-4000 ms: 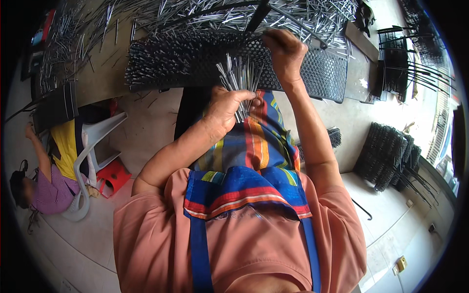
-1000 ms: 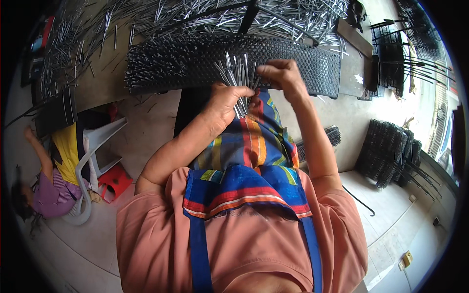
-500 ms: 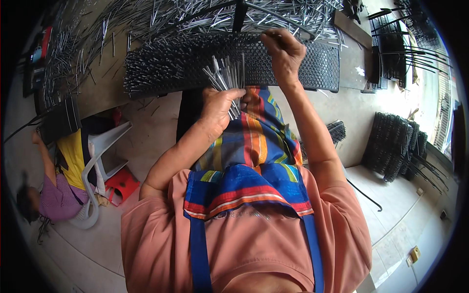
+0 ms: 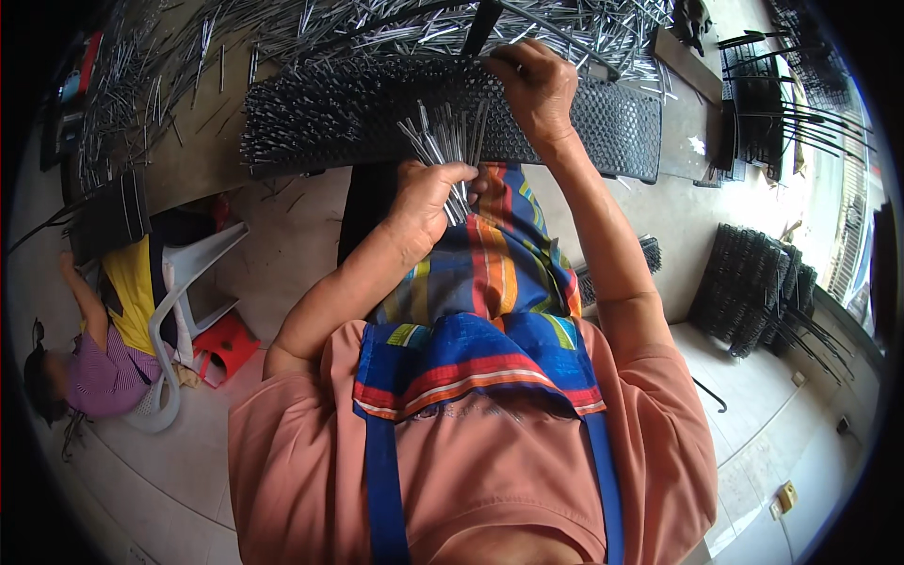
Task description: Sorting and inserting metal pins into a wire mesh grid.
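Note:
A bundle of thin metal rods (image 4: 441, 137) fans upward from my left hand (image 4: 426, 202), which is closed around it just in front of a long black perforated panel (image 4: 603, 122). Short rods stand packed in the holes over the panel's left part; the right part shows bare holes. Over the panel's far edge, right of the middle, my right hand (image 4: 541, 89) is closed with thumb and fingertips pinched together. Whatever lies between those fingertips is too small or hidden to make out.
Loose metal rods (image 4: 377, 33) are heaped across the table beyond the panel. Stacked black panels (image 4: 749, 287) stand on the floor at right. Another person (image 4: 104, 367) sits at left by a white plastic chair (image 4: 169, 377) and a red bag (image 4: 231, 353).
My right hand has shifted slightly left over the panel. The left hand keeps its rods, which spread a little differently. The whole view has moved slightly.

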